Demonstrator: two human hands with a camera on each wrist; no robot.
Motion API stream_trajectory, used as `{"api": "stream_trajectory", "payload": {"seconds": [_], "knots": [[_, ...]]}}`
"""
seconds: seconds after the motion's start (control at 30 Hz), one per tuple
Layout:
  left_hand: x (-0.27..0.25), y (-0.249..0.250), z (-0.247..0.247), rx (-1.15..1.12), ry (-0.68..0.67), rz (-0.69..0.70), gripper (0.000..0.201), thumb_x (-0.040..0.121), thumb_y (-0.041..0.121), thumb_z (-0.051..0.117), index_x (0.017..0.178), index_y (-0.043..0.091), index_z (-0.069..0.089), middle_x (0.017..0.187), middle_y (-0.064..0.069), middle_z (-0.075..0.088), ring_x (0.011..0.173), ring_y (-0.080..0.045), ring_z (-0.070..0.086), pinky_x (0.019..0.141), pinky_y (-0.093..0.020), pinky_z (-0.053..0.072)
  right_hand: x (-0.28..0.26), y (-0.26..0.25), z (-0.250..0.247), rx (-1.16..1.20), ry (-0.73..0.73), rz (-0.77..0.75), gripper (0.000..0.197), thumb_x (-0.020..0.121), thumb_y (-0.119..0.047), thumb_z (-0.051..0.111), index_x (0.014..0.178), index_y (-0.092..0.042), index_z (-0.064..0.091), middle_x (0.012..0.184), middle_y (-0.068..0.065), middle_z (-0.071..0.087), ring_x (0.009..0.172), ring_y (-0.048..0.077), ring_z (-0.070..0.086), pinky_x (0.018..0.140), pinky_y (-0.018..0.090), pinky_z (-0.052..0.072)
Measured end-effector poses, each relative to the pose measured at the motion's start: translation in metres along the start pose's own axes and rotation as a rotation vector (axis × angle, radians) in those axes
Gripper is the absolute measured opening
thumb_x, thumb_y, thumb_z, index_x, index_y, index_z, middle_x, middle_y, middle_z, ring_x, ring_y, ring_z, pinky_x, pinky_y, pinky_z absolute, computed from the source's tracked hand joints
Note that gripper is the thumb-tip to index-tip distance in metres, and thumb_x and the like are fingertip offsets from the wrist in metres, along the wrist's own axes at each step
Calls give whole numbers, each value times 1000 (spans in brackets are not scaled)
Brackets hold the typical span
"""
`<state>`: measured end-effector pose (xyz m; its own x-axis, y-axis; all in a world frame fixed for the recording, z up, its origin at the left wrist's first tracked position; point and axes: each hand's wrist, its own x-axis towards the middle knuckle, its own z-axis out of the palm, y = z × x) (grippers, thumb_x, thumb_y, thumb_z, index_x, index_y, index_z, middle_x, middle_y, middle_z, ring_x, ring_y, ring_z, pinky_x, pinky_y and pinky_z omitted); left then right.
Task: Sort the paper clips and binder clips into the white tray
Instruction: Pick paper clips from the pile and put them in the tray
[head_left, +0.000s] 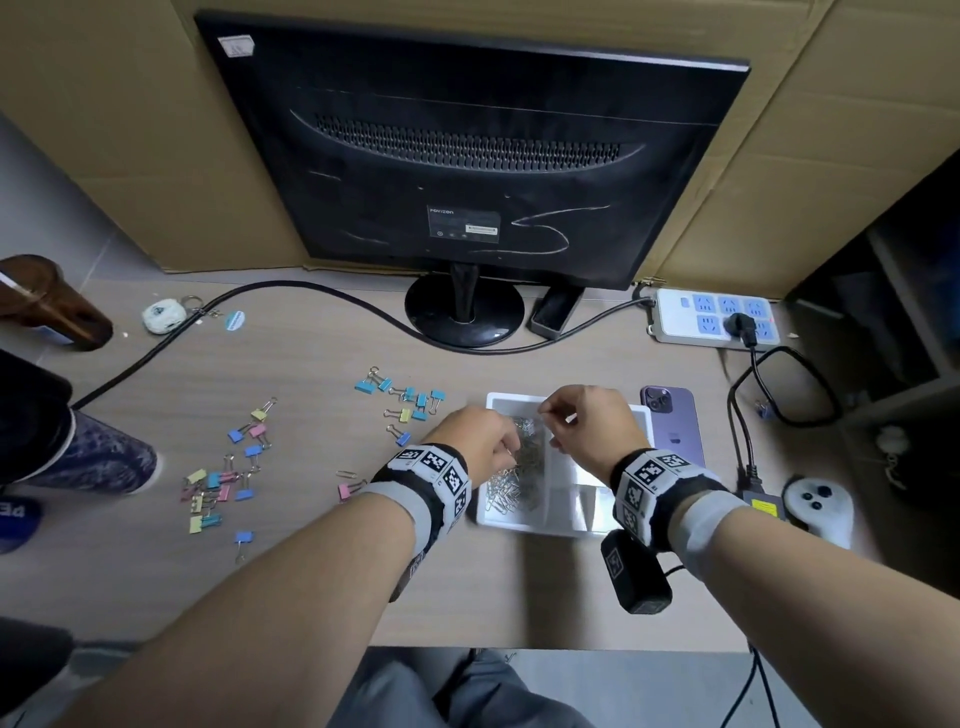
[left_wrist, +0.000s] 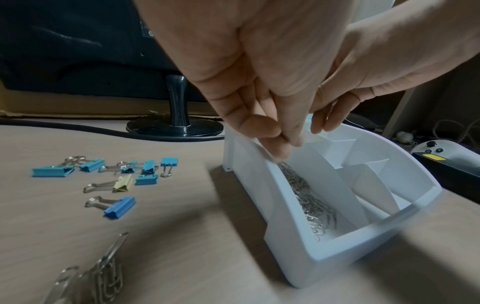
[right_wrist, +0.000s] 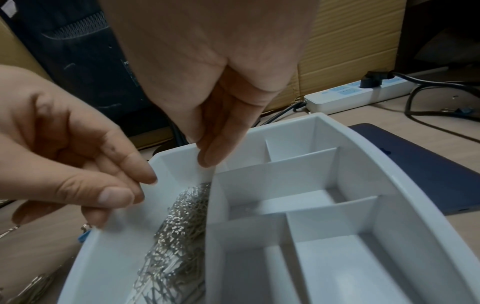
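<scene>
Head risk: both hands crowd the white tray (head_left: 640, 415); a bump, I judge, could tip it. Binder clips (head_left: 402, 402) lie loose on the desk to its left; a phone (head_left: 672, 426) is just beside its right wall.
Left wrist hand: left hand (left_wrist: 259, 86) fingertips pressed together over the paper clips (left_wrist: 309, 203) in the long compartment; whether they pinch one, cannot tell.
Right wrist room: right hand (right_wrist: 221, 82) fingers together above the far rim; held clip unclear. Other compartments open.

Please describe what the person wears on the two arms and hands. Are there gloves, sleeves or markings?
No gloves or sleeves: both forearms are bare. The left hand and right hand each have a black wrist band carrying white tiles with black square code markers, beside a grey band. A small black box with a cable hangs under the right wrist.
</scene>
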<state>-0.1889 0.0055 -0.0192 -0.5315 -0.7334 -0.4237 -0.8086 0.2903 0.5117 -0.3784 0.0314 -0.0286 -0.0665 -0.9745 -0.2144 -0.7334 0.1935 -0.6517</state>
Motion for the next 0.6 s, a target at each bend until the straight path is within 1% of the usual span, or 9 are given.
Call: {"api": "stream_trajectory", "payload": {"seconds": [0.07, 0.1, 0.2, 0.3, 0.37, 0.43, 0.5, 0.53, 0.6], "knots": [[-7, -7, -5, -9, 51, 2, 5, 88, 31, 70, 92, 29, 72, 84, 11, 71, 81, -8, 65, 83, -32, 57, 3, -8, 6, -12, 12, -41, 6, 91, -19, 67, 88, -22, 71, 72, -6, 72, 66, 14, 71, 73, 39, 61], [-11, -12, -8, -9, 85, -5, 4, 88, 34, 69, 89, 30, 69, 81, 13, 69, 78, -7, 64, 80, -32, 57, 6, -13, 10, -19, 10, -60, 5, 91, -21, 66, 90, -24, 70, 71, -6, 72, 65, 14, 71, 72, 38, 60], [-28, -41, -18, 37, 157, -85, 11, 92, 42, 61, 90, 31, 62, 82, 12, 65, 77, -11, 61, 74, -31, 54, 12, -36, 25, -32, -19, -92, 8, 93, -27, 60, 90, -26, 68, 71, -6, 72, 61, 11, 69, 70, 36, 60], [-48, -79, -24, 102, 200, -207, 14, 94, 43, 54, 92, 30, 60, 84, 10, 64, 77, -15, 61, 72, -31, 54, 13, -60, 46, -15, -72, -98, 16, 96, -33, 55, 88, -25, 66, 63, -4, 71, 58, 13, 69, 68, 36, 60], [-60, -102, -23, 110, 211, -272, 11, 94, 36, 52, 95, 29, 61, 92, 11, 64, 81, -17, 63, 74, -33, 55, 11, -74, 64, 31, -168, -94, 17, 97, -31, 54, 86, -23, 64, 61, -1, 71, 51, 14, 68, 63, 34, 60], [-71, -121, -19, 99, 218, -311, 13, 92, 25, 51, 98, 32, 60, 106, 13, 60, 84, -17, 64, 77, -35, 56, 10, -84, 81, 9, -268, -128, 11, 94, -26, 60, 86, -22, 66, 68, -4, 73, 52, 10, 66, 63, 30, 59], [-80, -135, -13, 85, 221, -328, 21, 90, 18, 51, 100, 35, 58, 111, 15, 56, 86, -14, 64, 79, -35, 56, 9, -87, 100, -80, -346, -183, 4, 87, -22, 68, 88, -21, 72, 79, -12, 70, 62, 1, 61, 70, 18, 49], [-83, -140, -10, 79, 210, -333, 23, 88, 17, 52, 100, 36, 57, 111, 15, 54, 87, -12, 64, 80, -35, 56, 8, -87, 109, -107, -380, -195, 7, 84, -20, 70, 90, -21, 73, 82, -14, 68, 67, 0, 58, 73, 14, 44], [-86, -147, -5, 63, 165, -324, 27, 87, 14, 55, 102, 36, 58, 110, 16, 53, 90, -11, 63, 83, -35, 56, 6, -84, 126, -127, -422, -192, 15, 79, -16, 69, 92, -24, 74, 86, -13, 68, 74, 2, 58, 77, 13, 43]]}}
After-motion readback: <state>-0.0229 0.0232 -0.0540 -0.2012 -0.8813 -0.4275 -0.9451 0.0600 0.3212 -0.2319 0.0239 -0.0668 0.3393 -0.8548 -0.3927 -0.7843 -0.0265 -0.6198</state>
